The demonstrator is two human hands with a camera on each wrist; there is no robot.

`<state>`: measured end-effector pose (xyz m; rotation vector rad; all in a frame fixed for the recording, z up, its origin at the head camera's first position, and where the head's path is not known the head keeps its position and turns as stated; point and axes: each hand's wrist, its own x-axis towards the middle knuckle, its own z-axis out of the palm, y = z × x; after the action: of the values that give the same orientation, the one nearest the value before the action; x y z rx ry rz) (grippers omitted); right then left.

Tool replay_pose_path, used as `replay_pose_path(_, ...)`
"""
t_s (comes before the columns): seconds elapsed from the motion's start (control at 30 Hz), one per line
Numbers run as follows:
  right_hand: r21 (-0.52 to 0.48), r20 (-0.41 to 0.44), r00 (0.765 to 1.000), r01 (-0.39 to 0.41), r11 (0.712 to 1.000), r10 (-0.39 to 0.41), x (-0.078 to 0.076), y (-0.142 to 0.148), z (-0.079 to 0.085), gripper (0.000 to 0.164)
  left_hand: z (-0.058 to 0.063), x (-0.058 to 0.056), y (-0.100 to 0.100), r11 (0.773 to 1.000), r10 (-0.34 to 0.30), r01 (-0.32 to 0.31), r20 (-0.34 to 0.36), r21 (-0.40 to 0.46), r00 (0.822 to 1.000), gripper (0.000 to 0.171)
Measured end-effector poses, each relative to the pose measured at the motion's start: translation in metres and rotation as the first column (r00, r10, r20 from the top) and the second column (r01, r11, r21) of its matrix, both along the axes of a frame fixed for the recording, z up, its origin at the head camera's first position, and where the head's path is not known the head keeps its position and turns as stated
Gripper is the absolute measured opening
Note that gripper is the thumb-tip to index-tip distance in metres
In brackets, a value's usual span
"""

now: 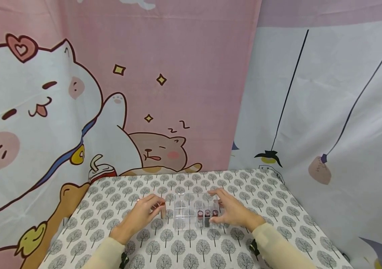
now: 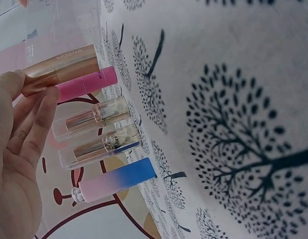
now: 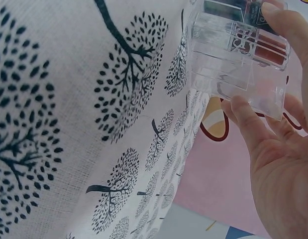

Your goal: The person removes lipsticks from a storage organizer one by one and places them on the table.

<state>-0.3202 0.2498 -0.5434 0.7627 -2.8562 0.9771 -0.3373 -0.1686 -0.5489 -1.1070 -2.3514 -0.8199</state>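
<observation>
My left hand (image 1: 140,215) pinches the top of an upright rose-gold lipstick tube (image 2: 61,69) marked MISSHA, left of the clear plastic organizer (image 1: 181,220). In the left wrist view a bright pink lipstick tube (image 2: 89,85) stands close beside it. Beyond that are two gold lipsticks with clear caps (image 2: 96,118) and a pink-to-blue tube (image 2: 116,179). With thumb and fingers spread across it, my right hand (image 1: 231,211) grips the organizer's right end. Several dark-red lipsticks (image 1: 207,213) sit in its right-hand compartments; the left compartments show no tubes.
A white tablecloth (image 1: 202,248) with grey tree prints covers the table. Behind it hangs a pink cloth (image 1: 191,74) with cartoon animals, and a pale cloth (image 1: 345,112) hangs along the right side.
</observation>
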Motion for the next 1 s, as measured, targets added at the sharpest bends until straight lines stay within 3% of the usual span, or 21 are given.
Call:
replay_pose_path(0.57, 0.018, -0.010, 1.000, 0.022, 1.000, -0.022, 0.0012, 0.0010, -0.0025, 0.107, -0.0011, 0.0035, -0.0013, 0.999, -0.009, 0.009, 0.027, -0.035, 1.000, 0.023)
replay_pose_path(0.67, 0.009, -0.003, 1.000, 0.014, 1.000, -0.014, 0.0009, 0.0012, -0.0022, 0.108, -0.0002, 0.0049, -0.0020, 0.999, -0.011, 0.015, 0.087, -0.045, 0.996, 0.021)
replay_pose_path(0.83, 0.005, -0.002, 1.000, 0.011, 1.000, -0.011, 0.0007, 0.0014, -0.0018, 0.108, 0.0008, 0.0070, -0.0034, 0.999, -0.017, 0.027, 0.224, -0.038, 0.974, 0.018)
replay_pose_path(1.0, 0.013, -0.010, 1.000, 0.012, 1.000, -0.012, 0.0006, 0.0013, -0.0014, 0.106, 0.0014, 0.0075, -0.0045, 0.999, -0.006, 0.017, 0.222, -0.047, 0.975, 0.018)
